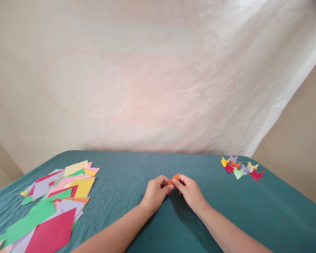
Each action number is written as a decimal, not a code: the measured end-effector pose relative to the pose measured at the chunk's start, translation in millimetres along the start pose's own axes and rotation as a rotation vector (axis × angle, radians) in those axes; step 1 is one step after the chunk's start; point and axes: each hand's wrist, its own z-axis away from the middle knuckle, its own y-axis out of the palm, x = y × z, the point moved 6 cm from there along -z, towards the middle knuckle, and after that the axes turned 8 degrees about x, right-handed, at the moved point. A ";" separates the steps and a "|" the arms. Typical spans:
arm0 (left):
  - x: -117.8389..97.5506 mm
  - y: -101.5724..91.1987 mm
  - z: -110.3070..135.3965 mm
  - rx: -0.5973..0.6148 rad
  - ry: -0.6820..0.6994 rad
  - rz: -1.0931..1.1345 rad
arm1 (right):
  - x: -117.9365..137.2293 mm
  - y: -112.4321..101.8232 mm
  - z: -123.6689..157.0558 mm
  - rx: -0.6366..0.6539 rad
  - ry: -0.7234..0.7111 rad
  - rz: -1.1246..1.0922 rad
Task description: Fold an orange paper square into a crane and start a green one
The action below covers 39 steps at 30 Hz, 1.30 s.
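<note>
A small folded piece of orange paper (174, 178) is pinched between my two hands, just above the middle of the table. My left hand (158, 191) grips its left end between thumb and fingers. On the other side, my right hand (188, 191) has its thumb pressed on the front of the paper and its fingers behind. The fingers cover much of the paper, so its full shape is hidden.
A dark green cloth covers the table (121, 186). Loose coloured paper sheets (52, 225) lie spread in a heap at the left. Several small folded paper birds (238, 173) stand grouped at the far right. Behind hangs a pale sheet (152, 88).
</note>
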 end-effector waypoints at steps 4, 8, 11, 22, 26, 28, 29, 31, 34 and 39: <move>-2.5 -4.5 -1.3 -0.020 0.039 0.059 | 7.2 2.9 3.4 -0.030 -0.050 0.095; 1.2 -8.4 -2.8 -0.007 -0.012 0.145 | 13.4 11.5 6.8 0.006 -0.105 0.201; 4.9 -12.3 -3.6 -0.065 -0.053 0.198 | 15.4 15.2 7.7 0.027 -0.124 0.277; 14.8 -11.5 -5.1 -0.171 -0.069 0.365 | 15.2 18.3 4.3 0.079 -0.113 0.347; 13.5 -23.0 -7.0 -0.218 -0.067 0.384 | 11.6 18.9 5.6 0.096 -0.089 0.297; 13.7 -27.7 -8.6 -0.202 -0.075 0.386 | 10.5 16.3 6.0 0.069 -0.081 0.274; 14.2 -28.6 -9.3 -0.181 -0.083 0.386 | 9.8 14.3 5.9 0.053 -0.074 0.249; 15.5 -27.9 -10.1 -0.135 -0.097 0.388 | 7.8 10.4 4.9 0.038 -0.056 0.165; 16.8 -24.3 -10.5 -0.091 -0.102 0.395 | 4.0 7.2 2.7 0.056 -0.023 0.030; 19.0 -20.4 -11.6 -0.061 -0.104 0.407 | 1.6 5.5 1.7 0.060 -0.008 -0.010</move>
